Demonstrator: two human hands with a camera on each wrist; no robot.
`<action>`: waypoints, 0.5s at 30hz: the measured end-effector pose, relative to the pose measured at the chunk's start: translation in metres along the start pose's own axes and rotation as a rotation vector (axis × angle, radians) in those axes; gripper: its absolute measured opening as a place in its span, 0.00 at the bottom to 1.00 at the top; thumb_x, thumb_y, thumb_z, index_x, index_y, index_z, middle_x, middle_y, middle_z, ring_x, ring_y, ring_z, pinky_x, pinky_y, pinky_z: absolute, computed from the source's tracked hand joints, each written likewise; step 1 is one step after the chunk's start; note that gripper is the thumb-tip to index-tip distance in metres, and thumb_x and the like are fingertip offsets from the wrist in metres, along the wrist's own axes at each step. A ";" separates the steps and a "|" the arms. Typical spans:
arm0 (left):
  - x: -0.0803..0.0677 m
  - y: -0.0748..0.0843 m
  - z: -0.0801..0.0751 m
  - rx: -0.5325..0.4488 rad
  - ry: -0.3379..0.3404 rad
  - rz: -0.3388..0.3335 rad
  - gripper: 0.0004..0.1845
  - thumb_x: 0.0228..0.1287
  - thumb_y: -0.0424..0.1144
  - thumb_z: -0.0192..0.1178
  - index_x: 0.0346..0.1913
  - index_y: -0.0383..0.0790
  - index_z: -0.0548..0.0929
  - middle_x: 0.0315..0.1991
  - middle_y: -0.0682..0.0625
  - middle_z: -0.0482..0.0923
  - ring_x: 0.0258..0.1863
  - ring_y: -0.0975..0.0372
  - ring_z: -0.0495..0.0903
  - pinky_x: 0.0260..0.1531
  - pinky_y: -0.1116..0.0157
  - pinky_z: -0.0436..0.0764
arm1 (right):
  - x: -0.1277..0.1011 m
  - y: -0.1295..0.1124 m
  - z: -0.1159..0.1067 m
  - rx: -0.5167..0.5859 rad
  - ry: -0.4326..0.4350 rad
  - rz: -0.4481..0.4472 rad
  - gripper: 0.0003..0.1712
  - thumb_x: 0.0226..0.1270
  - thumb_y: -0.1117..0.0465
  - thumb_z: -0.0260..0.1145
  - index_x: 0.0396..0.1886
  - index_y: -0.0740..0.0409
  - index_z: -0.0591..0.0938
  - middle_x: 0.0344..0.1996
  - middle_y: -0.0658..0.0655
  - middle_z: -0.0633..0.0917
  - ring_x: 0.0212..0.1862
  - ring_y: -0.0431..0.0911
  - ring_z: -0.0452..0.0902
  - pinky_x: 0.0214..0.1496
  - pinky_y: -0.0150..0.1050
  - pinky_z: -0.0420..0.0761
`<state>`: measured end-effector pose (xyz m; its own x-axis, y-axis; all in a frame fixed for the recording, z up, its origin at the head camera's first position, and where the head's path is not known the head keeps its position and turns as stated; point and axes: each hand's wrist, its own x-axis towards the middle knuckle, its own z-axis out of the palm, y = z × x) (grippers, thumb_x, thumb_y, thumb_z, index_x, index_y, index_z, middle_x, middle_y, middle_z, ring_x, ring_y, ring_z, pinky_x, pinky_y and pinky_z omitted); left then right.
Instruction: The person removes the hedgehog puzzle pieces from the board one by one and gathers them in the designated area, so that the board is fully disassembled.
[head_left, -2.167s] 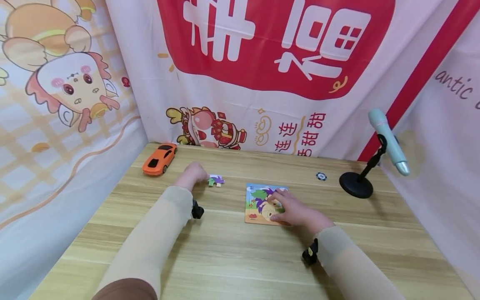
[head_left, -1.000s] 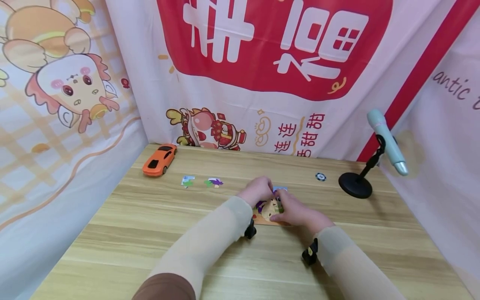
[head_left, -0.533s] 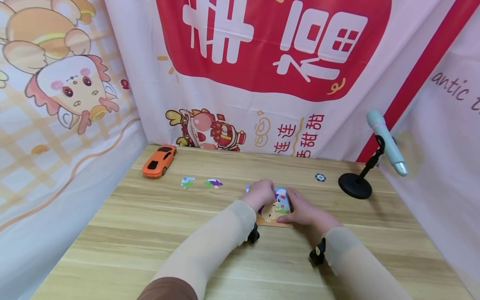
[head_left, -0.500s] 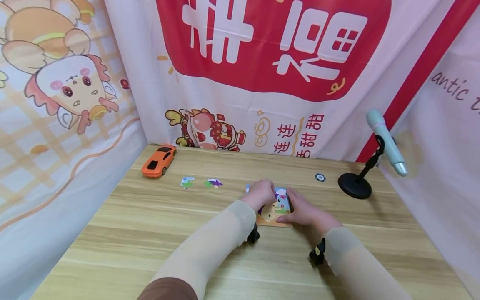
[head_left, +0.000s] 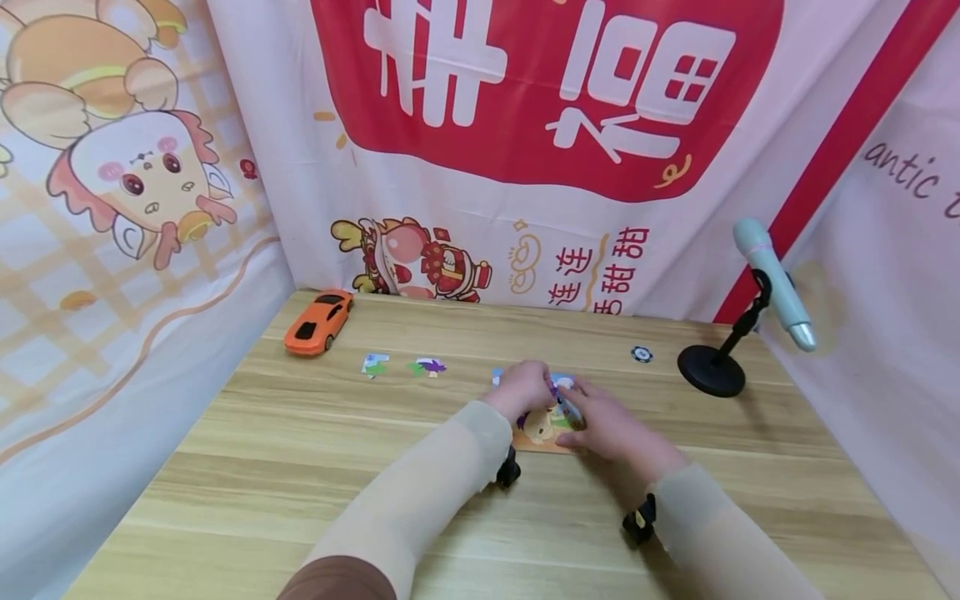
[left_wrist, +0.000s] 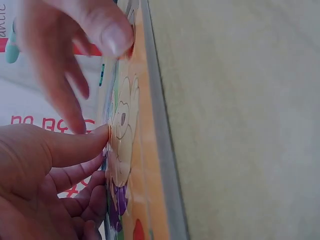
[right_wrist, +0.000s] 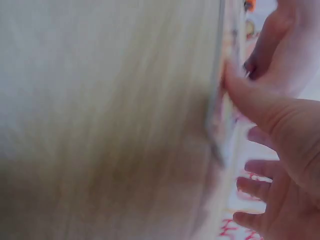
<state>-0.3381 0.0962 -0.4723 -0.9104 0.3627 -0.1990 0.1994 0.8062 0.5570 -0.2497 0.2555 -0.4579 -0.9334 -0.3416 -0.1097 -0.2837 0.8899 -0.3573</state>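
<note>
Since half a second ago, the right hand (head_left: 611, 429) has slid leftward over the puzzle board (head_left: 542, 435), closing on the left hand (head_left: 521, 388) above it. Far left on the wooden table (head_left: 315, 467) sits an orange toy car (head_left: 318, 321), then two loose puzzle pieces (head_left: 375, 364) (head_left: 427, 366). The board lies mid-table; the left hand's thumb presses its picture, fingers loosely curled, holding nothing. The right hand's fingers, relaxed and spread, rest their tips on the board; whether they pinch a piece cannot be told. Further right lie a small black disc (head_left: 642, 354) and a pale green microphone (head_left: 774, 283) on its black stand.
</note>
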 end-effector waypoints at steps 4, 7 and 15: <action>-0.001 0.001 -0.001 -0.028 -0.006 -0.002 0.11 0.54 0.42 0.73 0.31 0.48 0.79 0.31 0.54 0.78 0.32 0.58 0.75 0.32 0.60 0.74 | -0.015 -0.011 -0.001 -0.109 -0.024 -0.071 0.44 0.59 0.43 0.73 0.73 0.48 0.68 0.73 0.63 0.63 0.69 0.61 0.62 0.67 0.57 0.63; -0.004 0.002 -0.004 -0.045 -0.012 -0.007 0.11 0.54 0.42 0.73 0.32 0.48 0.78 0.31 0.53 0.77 0.32 0.59 0.75 0.31 0.61 0.74 | -0.025 -0.015 0.000 -0.087 -0.074 -0.080 0.42 0.62 0.42 0.71 0.73 0.48 0.68 0.73 0.65 0.62 0.69 0.61 0.62 0.67 0.56 0.64; -0.022 0.004 -0.012 -0.094 0.008 0.039 0.10 0.57 0.40 0.71 0.32 0.47 0.78 0.31 0.53 0.77 0.31 0.59 0.75 0.31 0.63 0.74 | -0.030 -0.022 -0.001 -0.075 -0.163 -0.045 0.44 0.64 0.42 0.68 0.76 0.49 0.64 0.74 0.68 0.58 0.72 0.63 0.56 0.68 0.58 0.61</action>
<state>-0.3217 0.0860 -0.4557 -0.9056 0.3889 -0.1695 0.2001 0.7439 0.6376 -0.2160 0.2462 -0.4453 -0.8731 -0.4207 -0.2464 -0.3457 0.8906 -0.2954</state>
